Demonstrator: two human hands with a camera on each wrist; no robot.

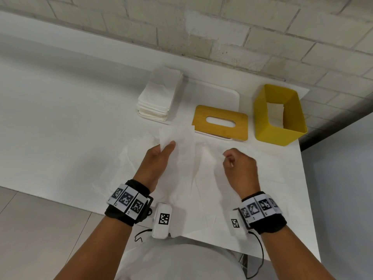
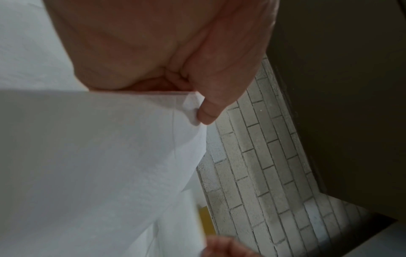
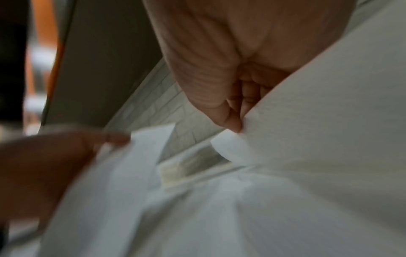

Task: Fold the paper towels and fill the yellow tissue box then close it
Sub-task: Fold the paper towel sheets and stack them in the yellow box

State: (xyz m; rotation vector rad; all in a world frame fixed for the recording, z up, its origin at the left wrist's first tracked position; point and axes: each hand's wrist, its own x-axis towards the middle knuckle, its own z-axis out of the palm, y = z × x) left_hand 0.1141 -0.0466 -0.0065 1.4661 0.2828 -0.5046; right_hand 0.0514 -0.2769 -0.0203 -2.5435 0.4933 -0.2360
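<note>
One paper towel [image 1: 181,156] hangs spread between my two hands above the table [image 1: 60,118]; my left hand [image 1: 159,158] pinches its far left corner, thumb pressed against the curled fingers with the sheet clamped between them, and that corner stands up past my fingertips; my right hand [image 1: 240,166] is curled into a loose fist and nips the opposite edge between thumb and forefinger, the towel sagging in soft creases from there back toward my wrists; in the right wrist view a small tuft of the sheet pokes out just under my thumb tip. Both palms face inward, knuckles out, wrists level with each other and well apart.

Beyond my right fingertips stands the one yellow tissue box [image 1: 280,116], open at the top, with some white towels [image 1: 276,114] lying inside it; I cannot count them. Its single lid [image 1: 220,124], yellow-brown wood with an oval slot, lies flat between the box and my left fingertips, resting on a white tray [image 1: 232,93], and the raised corner of my towel overlaps the lid's near left edge. Farther out, past my left fingers, sits one stack of folded towels [image 1: 159,96] on the same tray; a pale brick wall [image 1: 222,37] rises behind the table.
</note>
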